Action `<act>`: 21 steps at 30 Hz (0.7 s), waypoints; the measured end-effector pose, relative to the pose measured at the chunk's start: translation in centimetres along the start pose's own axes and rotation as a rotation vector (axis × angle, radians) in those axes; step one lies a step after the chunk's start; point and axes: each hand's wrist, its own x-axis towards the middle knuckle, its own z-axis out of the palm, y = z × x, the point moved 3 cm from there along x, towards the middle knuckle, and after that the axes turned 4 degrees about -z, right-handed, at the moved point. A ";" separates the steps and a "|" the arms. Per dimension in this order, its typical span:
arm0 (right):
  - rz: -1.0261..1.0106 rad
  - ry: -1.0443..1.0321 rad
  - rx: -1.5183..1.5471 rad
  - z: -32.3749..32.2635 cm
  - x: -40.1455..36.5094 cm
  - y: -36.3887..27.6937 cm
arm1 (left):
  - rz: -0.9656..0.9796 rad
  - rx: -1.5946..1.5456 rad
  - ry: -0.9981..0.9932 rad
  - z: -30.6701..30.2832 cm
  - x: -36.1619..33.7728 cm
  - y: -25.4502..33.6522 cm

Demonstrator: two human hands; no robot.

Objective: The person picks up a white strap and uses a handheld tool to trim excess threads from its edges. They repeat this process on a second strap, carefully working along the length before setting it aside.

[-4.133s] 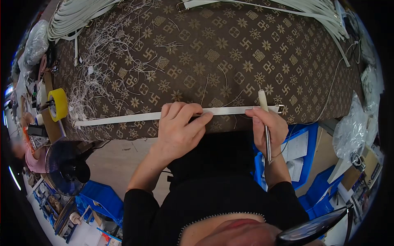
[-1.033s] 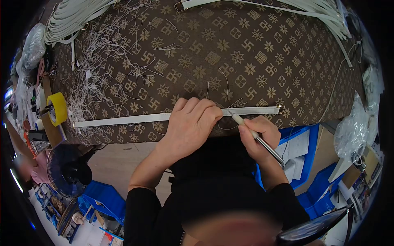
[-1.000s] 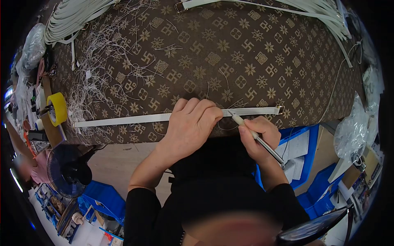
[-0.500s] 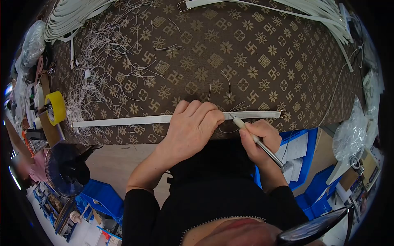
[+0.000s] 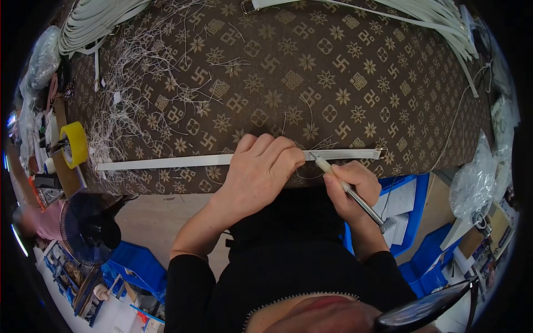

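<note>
A narrow white belt [image 5: 166,163] lies flat across the patterned brown cloth, with a metal buckle [image 5: 382,153] at its right end. My left hand [image 5: 261,166] is closed over the belt near its middle, fingers curled and pressing it down; the strip beneath is hidden. My right hand [image 5: 353,188] grips a pen-shaped tool [image 5: 358,201] with a pale front part and a shiny metal rear. Its thin tip meets the belt just right of my left fingers. Loose thread ends [image 5: 325,145] stick out beside that spot.
Tangled white thread cuttings [image 5: 125,105] cover the cloth's left side. Bundled white belts [image 5: 97,25] lie at the back left, more belts [image 5: 411,14] at the back right. A yellow tape roll [image 5: 74,145] and a black fan [image 5: 90,230] stand left. Blue bins [image 5: 410,233] are below the table.
Both hands, the belt and the tool stay almost exactly where they were. At the far left, a person in pink behind the fan has shifted slightly.
</note>
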 end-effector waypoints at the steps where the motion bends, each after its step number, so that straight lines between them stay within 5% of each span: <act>1: 0.002 -0.001 0.000 0.0 0.0 0.0 | 0.001 -0.001 0.000 0.0 0.0 0.0; 21: -0.015 -0.007 -0.030 0.0 0.0 -0.1 | -0.012 -0.020 -0.008 -0.1 0.0 0.0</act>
